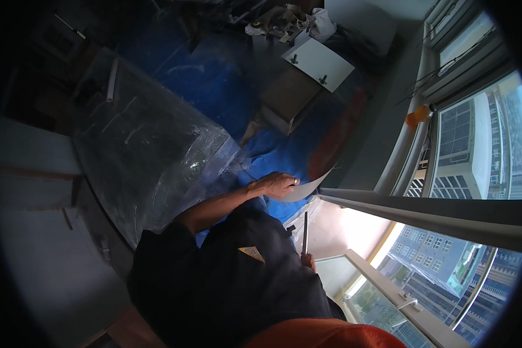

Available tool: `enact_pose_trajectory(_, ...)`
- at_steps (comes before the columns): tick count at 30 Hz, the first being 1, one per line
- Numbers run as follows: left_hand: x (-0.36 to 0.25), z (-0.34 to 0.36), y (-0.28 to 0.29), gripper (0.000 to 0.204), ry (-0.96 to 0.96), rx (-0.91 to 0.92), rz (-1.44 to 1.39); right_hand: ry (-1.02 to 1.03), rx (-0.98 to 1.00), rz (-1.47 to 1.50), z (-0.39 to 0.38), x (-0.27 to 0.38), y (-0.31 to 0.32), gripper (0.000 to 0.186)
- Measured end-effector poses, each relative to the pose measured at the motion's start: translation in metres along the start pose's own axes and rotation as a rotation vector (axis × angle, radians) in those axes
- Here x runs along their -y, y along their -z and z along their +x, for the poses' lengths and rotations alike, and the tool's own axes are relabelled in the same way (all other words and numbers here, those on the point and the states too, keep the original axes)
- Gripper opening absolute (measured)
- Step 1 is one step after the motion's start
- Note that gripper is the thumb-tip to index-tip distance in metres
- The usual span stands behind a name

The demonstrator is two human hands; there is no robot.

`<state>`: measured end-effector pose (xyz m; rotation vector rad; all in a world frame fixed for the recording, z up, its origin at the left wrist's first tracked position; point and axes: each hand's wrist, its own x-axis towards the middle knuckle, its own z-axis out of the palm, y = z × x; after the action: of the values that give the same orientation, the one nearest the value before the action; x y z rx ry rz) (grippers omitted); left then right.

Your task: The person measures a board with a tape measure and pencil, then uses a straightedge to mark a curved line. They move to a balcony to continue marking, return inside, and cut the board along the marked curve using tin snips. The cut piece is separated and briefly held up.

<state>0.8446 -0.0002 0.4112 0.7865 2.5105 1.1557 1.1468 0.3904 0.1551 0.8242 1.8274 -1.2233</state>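
My left hand (276, 184) reaches forward with the fingers closed on the near edge of a thin, pale curved sheet (301, 191). A small white spot shows at its fingertips; I cannot tell what it is. Lower and to the right, my right hand (308, 261) is wrapped round the lower end of a long, narrow grey bar-like tool (305, 229), which points upward beside my dark shirt. My body hides part of the right hand and its whole forearm. The sheet's far end curls up toward the window ledge.
Clear plastic sheeting (174, 145) drapes a large block on the left. Blue sheeting (209, 87) covers the floor. A brown box (288, 95) and white panel (319, 62) lie ahead. Windows line the right, with an open glazed sash (383, 290) and an orange bottle-like object (419, 115).
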Motion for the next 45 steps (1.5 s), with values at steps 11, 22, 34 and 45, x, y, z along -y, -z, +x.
enact_pose_trajectory(11, 0.069, -0.034, 0.154, 0.021, 0.174, -0.518, -0.049, 0.515, -0.331, -0.373, -0.034, 0.274, -0.027, 0.047)
enact_pose_trajectory(22, 0.105, -0.032, 0.186, 0.027, 0.458, -0.775, -0.099, 0.674, -0.29, -0.18, 0.05, 0.463, 0.01, 0.045)
enact_pose_trajectory(34, 0.16, 0.118, 0.232, 0.026, 0.645, -0.75, -0.178, 0.244, -0.32, -0.564, 0.347, 0.517, 0.097, 0.047)
enact_pose_trajectory(45, 0.15, 0.209, 0.268, 0.02, 0.864, -0.849, -0.09, 0.097, -0.147, -0.852, 0.457, 0.489, 0.158, 0.06)
